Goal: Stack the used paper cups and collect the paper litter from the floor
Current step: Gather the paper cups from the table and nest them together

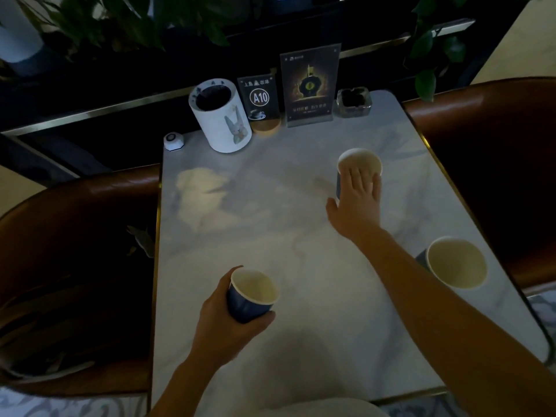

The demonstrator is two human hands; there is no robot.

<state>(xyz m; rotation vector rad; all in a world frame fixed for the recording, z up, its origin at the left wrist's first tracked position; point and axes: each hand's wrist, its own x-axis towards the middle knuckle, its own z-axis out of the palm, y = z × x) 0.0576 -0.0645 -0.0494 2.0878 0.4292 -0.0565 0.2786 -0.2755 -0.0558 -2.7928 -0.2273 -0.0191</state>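
Note:
Three blue paper cups with white insides stand on a marble table (270, 224). My left hand (222, 320) is wrapped around the near cup (251, 293) and holds it upright near the table's front left. My right hand (358, 200) reaches forward, fingers spread against the side of the far cup (359, 162), thumb apart on the left; the grip does not look closed. The third cup (455, 263) stands alone at the right edge. No paper litter shows in this view.
At the table's back stand a white cylindrical holder with a rabbit picture (221, 115), an A10 table sign (260, 97), an acrylic menu stand (310, 85), a glass ashtray (353, 102) and a call button (173, 141). Brown leather seats (75, 236) flank both sides.

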